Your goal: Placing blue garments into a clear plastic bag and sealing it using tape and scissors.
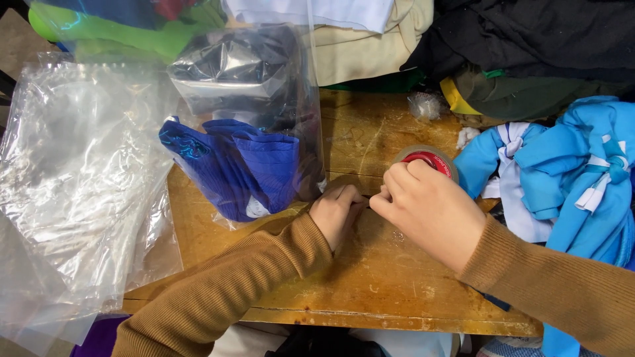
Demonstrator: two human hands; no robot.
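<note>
Both hands met over the wooden table (pixel 370 277). The right hand (pixel 430 211) gripped a tape roll (pixel 426 160); the left hand (pixel 336 210) pinched its loose end beside a bagged blue garment (pixel 245 168).

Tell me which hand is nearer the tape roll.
Right. The right hand rests against the tape roll, its fingers covering the near edge. The left hand sits on the table to the roll's left, fingertips meeting the right hand's, apart from the roll.

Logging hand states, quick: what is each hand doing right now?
Left hand: fingers pinched shut, apparently on the tape end.
Right hand: closed on the tape roll.
</note>
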